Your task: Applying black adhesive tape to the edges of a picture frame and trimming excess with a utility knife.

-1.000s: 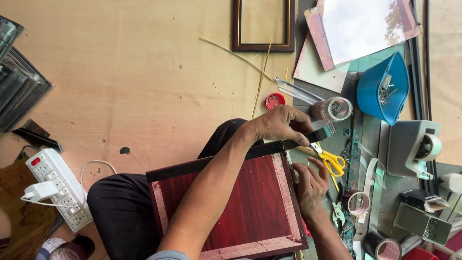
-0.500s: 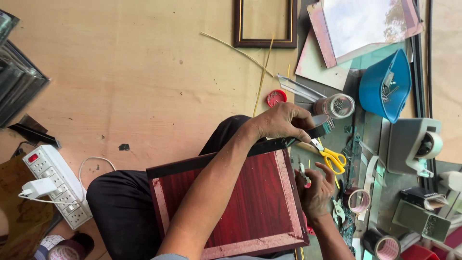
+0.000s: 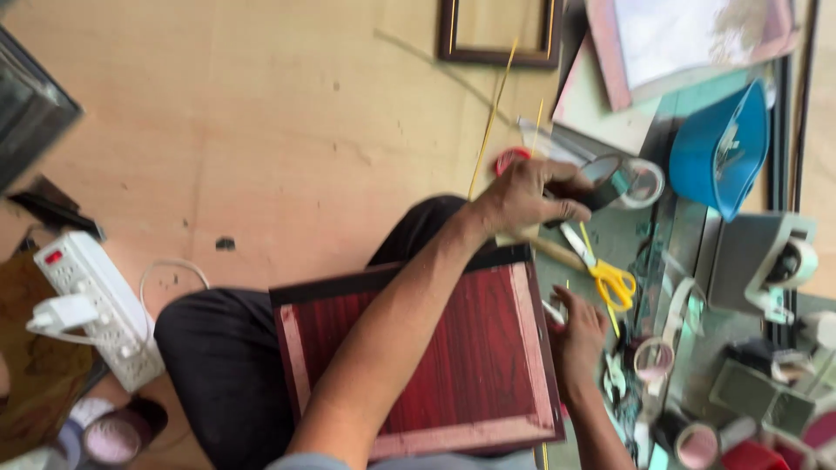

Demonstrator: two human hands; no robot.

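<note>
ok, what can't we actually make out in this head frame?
- Left hand: it grips a dark tool; motion blur and the fingers hide what it is.
- Right hand: something small at the frame edge, too small to tell.
- Frame's face: the left forearm crosses it, and the near edge is cut off by the bottom of the picture.
- Blue tub: contents blurred.
- Tape rolls, bottom right: blurred and partly cropped.

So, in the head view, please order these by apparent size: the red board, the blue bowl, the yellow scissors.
1. red board
2. blue bowl
3. yellow scissors
The board lies nearer the camera, but the order seems clear.
</note>
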